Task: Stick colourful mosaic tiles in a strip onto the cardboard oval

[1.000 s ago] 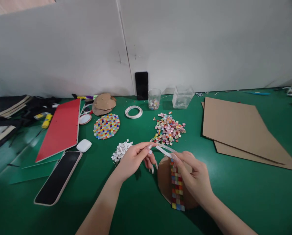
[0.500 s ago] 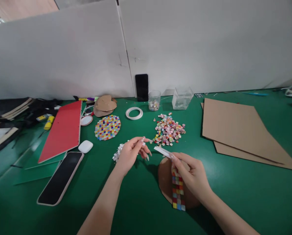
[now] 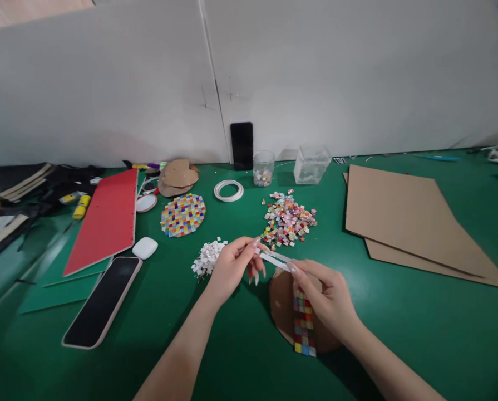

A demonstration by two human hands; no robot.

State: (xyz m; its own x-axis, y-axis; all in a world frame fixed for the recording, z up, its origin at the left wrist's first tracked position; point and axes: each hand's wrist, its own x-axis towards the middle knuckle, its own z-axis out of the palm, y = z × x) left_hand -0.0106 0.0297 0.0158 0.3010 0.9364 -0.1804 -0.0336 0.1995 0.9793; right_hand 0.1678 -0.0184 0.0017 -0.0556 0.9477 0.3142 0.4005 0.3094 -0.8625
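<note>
My right hand [image 3: 330,295] pinches one end of narrow white strips [image 3: 276,260] between thumb and forefinger. At their other end, my left hand [image 3: 232,267] is closed with thumb and forefinger together. Two thin strips seem to run between the hands, slightly apart. Under my right hand lies a round cardboard disc [image 3: 281,312], partly covered by the hand. A band of coloured mosaic tiles [image 3: 304,334] crosses it, its near end at the disc's edge. Beside my left wrist is a pile of small white paper bits [image 3: 207,257]. Loose mosaic tiles [image 3: 288,220] are heaped beyond the hands.
A finished-looking tiled disc [image 3: 184,215], a white tape roll [image 3: 228,191], a plastic cup [image 3: 264,169] and a clear box [image 3: 312,165] stand farther back. Cardboard sheets [image 3: 399,217] lie right. A phone [image 3: 102,303], white case [image 3: 145,248] and red board [image 3: 104,223] lie left.
My left hand has moved right, from beside the strip to its free end, uncovering more of the white paper pile. My right hand has stayed nearly still.
</note>
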